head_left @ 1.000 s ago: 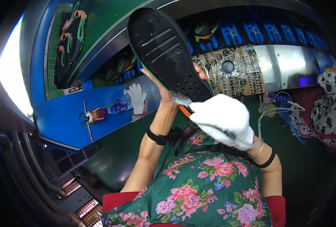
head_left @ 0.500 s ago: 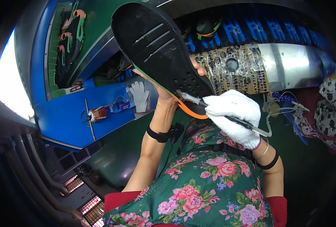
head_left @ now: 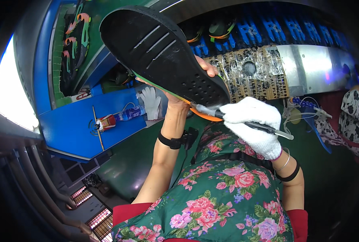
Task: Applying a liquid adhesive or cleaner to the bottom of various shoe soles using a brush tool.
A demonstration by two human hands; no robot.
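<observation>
A: What's being held?
B: One smooth black sole [head_left: 167,66], curved, tilted and raised in front of the body, with green and orange along its edge.

A: Its markings?
B: Three pale straight grooves at the wide end; a cluster of round holes lower down, too many to count surely.

A: The hands?
B: The bare left hand [head_left: 176,100] is curled around the sole, mostly hidden behind it. The right hand [head_left: 250,111], in white knit, is closed on one dark-handled brush [head_left: 262,127]; its pale tip meets the orange edge, bristles hard to make out.

A: Elsewhere?
B: One spare knitted glove [head_left: 150,103] and one blue-labelled bottle [head_left: 130,113] by the blue counter [head_left: 66,129].
</observation>
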